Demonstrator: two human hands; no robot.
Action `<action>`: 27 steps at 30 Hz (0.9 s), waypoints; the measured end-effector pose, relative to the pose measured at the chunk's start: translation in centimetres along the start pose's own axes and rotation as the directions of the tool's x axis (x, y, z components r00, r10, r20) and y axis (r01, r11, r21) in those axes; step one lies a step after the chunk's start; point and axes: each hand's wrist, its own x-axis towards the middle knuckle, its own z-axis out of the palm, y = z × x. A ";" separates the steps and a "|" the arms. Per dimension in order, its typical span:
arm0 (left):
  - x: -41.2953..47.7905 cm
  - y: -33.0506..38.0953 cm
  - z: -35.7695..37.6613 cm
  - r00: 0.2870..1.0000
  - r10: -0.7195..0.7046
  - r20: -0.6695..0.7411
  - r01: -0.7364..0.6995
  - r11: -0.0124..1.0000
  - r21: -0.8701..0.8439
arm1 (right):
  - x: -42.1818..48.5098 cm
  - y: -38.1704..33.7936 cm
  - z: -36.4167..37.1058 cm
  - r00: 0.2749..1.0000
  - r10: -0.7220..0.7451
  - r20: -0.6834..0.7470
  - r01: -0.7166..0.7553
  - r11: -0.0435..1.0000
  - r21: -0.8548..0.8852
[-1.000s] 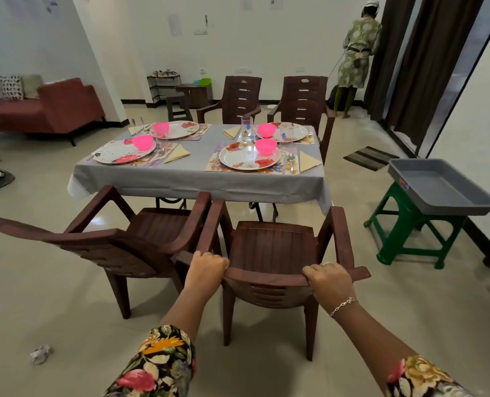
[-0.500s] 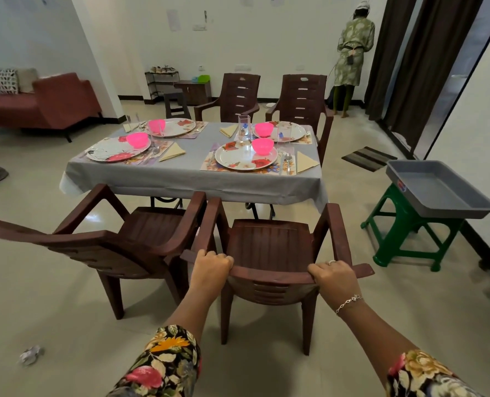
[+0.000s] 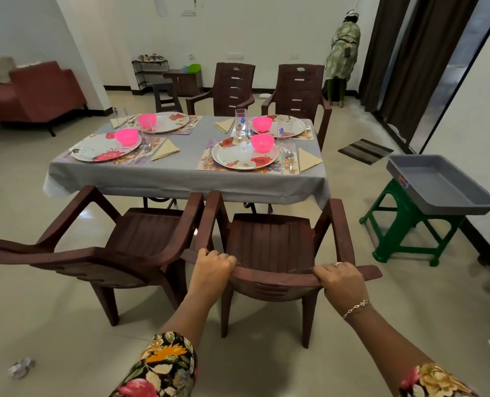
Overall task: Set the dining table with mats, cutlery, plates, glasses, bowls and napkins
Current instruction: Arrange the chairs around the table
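Worktop (image 3: 181,174), upper centre of frame, grey cloth, four places laid. Nearest place, right of centre: plate (image 3: 239,160) on its mat, pink bowl (image 3: 262,142) on the plate, napkin (image 3: 308,159) just right of the mat.

Chair (image 3: 269,242) sits directly below that place in frame, seat facing the worktop, front edge near the hanging cloth, not under it.

Left grip (image 3: 213,265) and right grip (image 3: 342,282) both closed over the top rail of the chair back, one near each end. The rail runs across the frame, parallel to the worktop's near edge, so the worktop lies straight ahead of both grips, neither nearer.

Judgement: laying looks done. A level push forward seats the chair. Second chair (image 3: 140,239) at left has its arm just beside mine and could catch.
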 end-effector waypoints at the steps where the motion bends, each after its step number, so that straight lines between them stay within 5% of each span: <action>1: 0.0 0.1 -0.1 1.000 -0.004 -0.004 0.004 1.000 -0.005 | 0.0 -0.1 0.0 1.000 0.003 0.002 -0.003 1.000 -0.003; 8: -0.4 0.5 -0.2 1.000 -0.026 -0.008 0.026 1.000 -0.011 | -0.4 -0.6 -0.5 0.998 0.042 0.050 -0.038 0.996 -0.077; 14: -0.3 2.1 -2.6 0.963 -0.123 0.238 0.135 0.990 -0.036 | -1.8 -0.8 -1.4 0.982 0.145 0.123 -0.132 0.986 -0.106; 17: 0.6 6.1 -3.7 0.938 -0.046 0.343 0.077 0.994 -0.078 | -3.9 0.2 -1.4 0.986 0.161 0.051 -0.156 0.983 -0.099; 22: 2.4 18.0 -4.3 0.989 0.036 0.143 -0.006 0.979 -0.204 | -9.1 4.5 -2.1 0.944 0.330 0.020 -0.325 0.938 -0.123; 27: 5.2 28.9 -3.5 0.989 0.139 0.052 -0.120 0.956 -0.269 | -15.2 13.1 -4.3 0.852 0.470 0.230 -0.447 0.882 -0.147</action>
